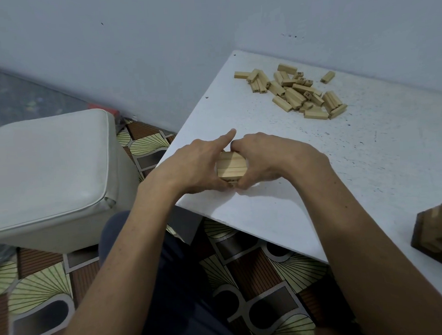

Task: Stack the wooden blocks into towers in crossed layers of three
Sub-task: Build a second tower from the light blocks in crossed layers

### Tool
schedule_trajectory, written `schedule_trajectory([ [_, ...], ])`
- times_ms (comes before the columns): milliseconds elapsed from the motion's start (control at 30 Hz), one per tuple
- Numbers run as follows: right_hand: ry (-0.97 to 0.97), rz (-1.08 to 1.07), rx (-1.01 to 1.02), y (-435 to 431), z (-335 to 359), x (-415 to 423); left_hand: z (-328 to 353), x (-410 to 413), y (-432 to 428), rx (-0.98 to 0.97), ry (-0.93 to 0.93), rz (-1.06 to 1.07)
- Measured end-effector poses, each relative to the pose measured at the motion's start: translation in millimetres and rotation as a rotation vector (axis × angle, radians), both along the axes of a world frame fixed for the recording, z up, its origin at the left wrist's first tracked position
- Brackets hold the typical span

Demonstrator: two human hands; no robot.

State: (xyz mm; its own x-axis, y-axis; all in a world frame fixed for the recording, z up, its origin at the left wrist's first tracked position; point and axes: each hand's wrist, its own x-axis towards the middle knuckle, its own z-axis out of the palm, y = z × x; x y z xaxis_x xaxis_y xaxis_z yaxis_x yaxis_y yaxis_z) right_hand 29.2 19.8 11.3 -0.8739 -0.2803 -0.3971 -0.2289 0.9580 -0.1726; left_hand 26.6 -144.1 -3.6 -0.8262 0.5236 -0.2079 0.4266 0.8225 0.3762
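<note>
A short stack of pale wooden blocks (231, 165) stands near the left corner of the white table (267, 211), its top layer three blocks lying side by side. My left hand (194, 166) presses against the stack's left side, index finger stretched out over it. My right hand (262, 158) cups the stack's right and far side, fingers curled. The lower layers are hidden by both hands. A loose pile of several wooden blocks (295, 92) lies at the back of the table, apart from the hands.
A taller finished block tower (440, 233) stands at the table's right edge, partly cut off. A white cushioned stool (50, 169) sits to the left of the table. Patterned floor and my dark-trousered legs lie below. A grey wall runs behind.
</note>
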Motion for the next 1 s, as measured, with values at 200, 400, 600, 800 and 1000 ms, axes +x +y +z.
schedule_trajectory([
  [200, -0.039, -0.014, -0.081, 8, 6, 4, -3, -3, -8, 0.103, -0.050, -0.016],
  [400, 0.077, -0.270, -0.633, 32, 3, 30, -16, 12, -33, 0.774, -0.117, 0.289],
  [600, 0.195, -0.687, -1.293, 0, -39, 51, -33, 53, 10, 1.206, -0.134, 0.723],
  [800, 0.151, -0.741, -1.377, -22, -55, 66, -47, 65, 31, 1.205, -0.177, 0.729],
  [1000, 0.105, -0.749, -1.403, -31, -60, 70, -48, 67, 39, 1.184, -0.261, 0.695],
])
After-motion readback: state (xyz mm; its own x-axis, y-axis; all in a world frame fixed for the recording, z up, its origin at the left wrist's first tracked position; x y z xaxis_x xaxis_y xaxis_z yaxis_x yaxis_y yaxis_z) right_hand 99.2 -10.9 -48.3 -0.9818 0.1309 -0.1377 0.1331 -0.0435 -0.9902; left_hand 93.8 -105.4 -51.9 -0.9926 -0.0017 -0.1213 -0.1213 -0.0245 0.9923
